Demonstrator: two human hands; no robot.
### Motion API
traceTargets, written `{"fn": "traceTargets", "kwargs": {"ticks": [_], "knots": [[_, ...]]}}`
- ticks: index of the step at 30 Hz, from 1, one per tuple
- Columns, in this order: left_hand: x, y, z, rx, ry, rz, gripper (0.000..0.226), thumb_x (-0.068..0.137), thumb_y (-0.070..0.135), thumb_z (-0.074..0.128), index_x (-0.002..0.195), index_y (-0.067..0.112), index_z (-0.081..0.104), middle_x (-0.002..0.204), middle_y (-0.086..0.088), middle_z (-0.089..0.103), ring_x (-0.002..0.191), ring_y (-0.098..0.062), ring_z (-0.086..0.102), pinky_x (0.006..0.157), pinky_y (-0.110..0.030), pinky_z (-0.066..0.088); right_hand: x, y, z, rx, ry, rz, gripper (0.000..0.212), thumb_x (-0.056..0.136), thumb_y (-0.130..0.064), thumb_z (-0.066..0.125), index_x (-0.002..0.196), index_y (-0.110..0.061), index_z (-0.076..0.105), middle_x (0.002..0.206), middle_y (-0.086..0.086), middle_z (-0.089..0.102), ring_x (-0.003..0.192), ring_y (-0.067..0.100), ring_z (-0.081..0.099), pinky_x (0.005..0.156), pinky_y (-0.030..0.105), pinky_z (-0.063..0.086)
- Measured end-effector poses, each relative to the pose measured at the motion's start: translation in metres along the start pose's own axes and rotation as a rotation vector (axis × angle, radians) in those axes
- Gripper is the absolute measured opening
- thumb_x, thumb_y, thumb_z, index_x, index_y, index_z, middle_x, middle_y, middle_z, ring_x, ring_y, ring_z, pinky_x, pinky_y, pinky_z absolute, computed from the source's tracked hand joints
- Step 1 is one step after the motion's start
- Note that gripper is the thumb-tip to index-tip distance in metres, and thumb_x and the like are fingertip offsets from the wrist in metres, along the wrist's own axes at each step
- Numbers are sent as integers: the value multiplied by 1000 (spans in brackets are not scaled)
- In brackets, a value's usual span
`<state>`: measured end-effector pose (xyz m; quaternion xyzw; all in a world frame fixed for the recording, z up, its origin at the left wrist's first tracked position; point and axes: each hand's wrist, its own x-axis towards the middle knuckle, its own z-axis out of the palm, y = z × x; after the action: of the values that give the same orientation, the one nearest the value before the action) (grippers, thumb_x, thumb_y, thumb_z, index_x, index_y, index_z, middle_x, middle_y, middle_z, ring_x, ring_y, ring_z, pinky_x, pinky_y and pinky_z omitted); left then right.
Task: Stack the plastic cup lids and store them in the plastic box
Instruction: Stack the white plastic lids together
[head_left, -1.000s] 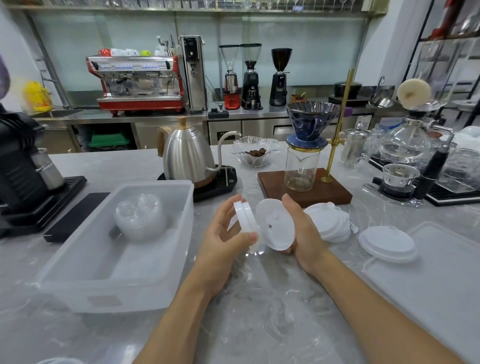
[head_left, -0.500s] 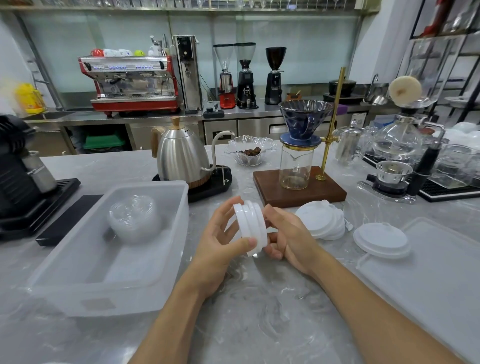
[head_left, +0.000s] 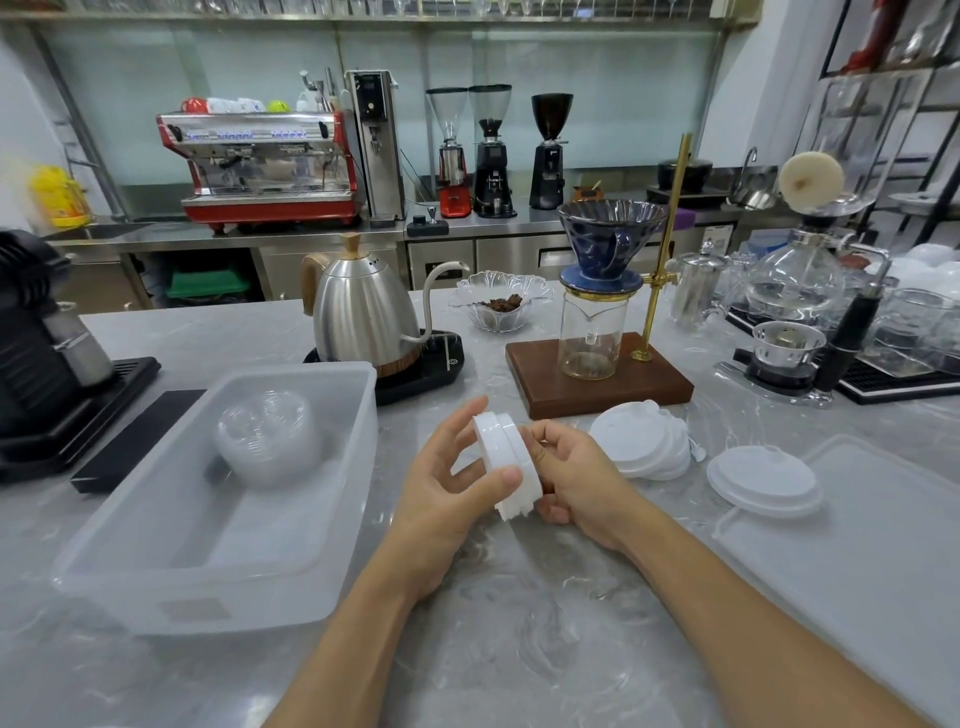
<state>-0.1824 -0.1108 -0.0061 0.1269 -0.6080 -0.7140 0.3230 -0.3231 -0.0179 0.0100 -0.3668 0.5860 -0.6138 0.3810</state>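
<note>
A small stack of white cup lids (head_left: 506, 467) stands on edge above the counter, between both hands. My left hand (head_left: 447, 493) pinches it from the left with thumb and fingers. My right hand (head_left: 576, 478) grips its right side. The translucent plastic box (head_left: 322, 561) lies to the left with a stack of clear dome lids (head_left: 267, 436) inside. More white lids (head_left: 644, 441) lie fanned out on the counter to the right, and a separate lid pile (head_left: 763, 480) sits further right.
The box's flat translucent cover (head_left: 857, 561) lies at the right. A wooden pour-over stand (head_left: 597, 374), a steel kettle (head_left: 363, 317), a glass bowl of beans (head_left: 498, 306) and a siphon brewer (head_left: 800, 332) stand behind. A black machine (head_left: 36, 332) is at the left.
My right hand brought a single white lid leftwards and pressed it onto the lids in my left hand, making one stack held by both hands.
</note>
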Motion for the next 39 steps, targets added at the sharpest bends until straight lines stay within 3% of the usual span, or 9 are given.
{"fn": "traceTargets", "kwargs": {"ticks": [3, 9, 15, 20, 24, 28, 33, 36, 39], "knots": [[2, 1, 4, -81, 60, -54, 66, 73, 38, 81, 136, 36, 60, 128, -9, 70, 109, -35, 73, 81, -52, 62, 0, 1, 9, -45, 51, -30, 59, 82, -53, 59, 108, 0, 54, 64, 10, 62, 36, 12, 46, 31, 19, 30], [3, 5, 8, -115, 112, -102, 57, 87, 37, 67, 139, 18, 54, 120, -21, 73, 99, -36, 75, 70, -43, 63, 3, 6, 18, -114, 141, -58, 40, 99, -39, 53, 102, 1, 53, 62, 11, 59, 36, 10, 46, 34, 18, 33], [0, 10, 16, -196, 137, -175, 62, 94, 46, 58, 135, 0, 53, 114, -36, 68, 89, -35, 73, 64, -38, 62, 3, 13, 24, -372, 263, -237, 39, 100, -37, 54, 69, -13, 52, 58, -6, 51, 55, 9, 48, 53, 27, 40], [0, 7, 15, -328, 130, -299, 65, 104, 50, 29, 130, 0, 61, 113, -22, 76, 100, -27, 75, 68, -32, 61, 4, 17, 29, -512, 301, -342, 26, 99, -34, 56, 82, -14, 57, 84, -5, 55, 74, 14, 54, 70, 33, 48], [0, 9, 20, -375, 76, -282, 62, 92, 63, 46, 105, 14, 81, 105, -14, 78, 93, -21, 76, 68, -29, 61, 3, 17, 37, -489, 263, -375, 9, 103, -25, 49, 110, -26, 54, 111, -14, 50, 107, 3, 48, 88, 23, 47], [0, 7, 17, -338, 73, -276, 55, 83, 58, 66, 113, 13, 76, 111, -14, 72, 101, -23, 72, 78, -31, 60, 1, 16, 48, -397, 224, -333, 13, 105, -21, 45, 113, -30, 51, 111, -10, 52, 95, -25, 41, 75, -1, 38], [-3, 14, 18, -256, 82, -192, 35, 77, 41, 69, 96, 12, 74, 93, -13, 69, 81, -21, 71, 63, -29, 51, -1, 17, 51, -541, 251, -342, 26, 103, -37, 41, 103, -19, 59, 112, -7, 59, 111, 7, 42, 93, 26, 38], [-4, 18, 17, -305, 112, -164, 35, 72, 38, 69, 93, 10, 70, 90, -16, 64, 80, -25, 64, 65, -36, 42, -3, 14, 51, -612, 234, -389, 42, 101, -46, 37, 96, -14, 65, 111, -5, 62, 110, 2, 41, 93, 24, 33], [-4, 19, 15, -362, 120, -158, 16, 72, 35, 69, 77, 23, 78, 81, -10, 67, 73, -26, 63, 62, -36, 41, -1, 0, 31, -621, 233, -442, 26, 100, -31, 54, 95, -13, 72, 109, -4, 67, 110, 7, 56, 96, 29, 40]]}}
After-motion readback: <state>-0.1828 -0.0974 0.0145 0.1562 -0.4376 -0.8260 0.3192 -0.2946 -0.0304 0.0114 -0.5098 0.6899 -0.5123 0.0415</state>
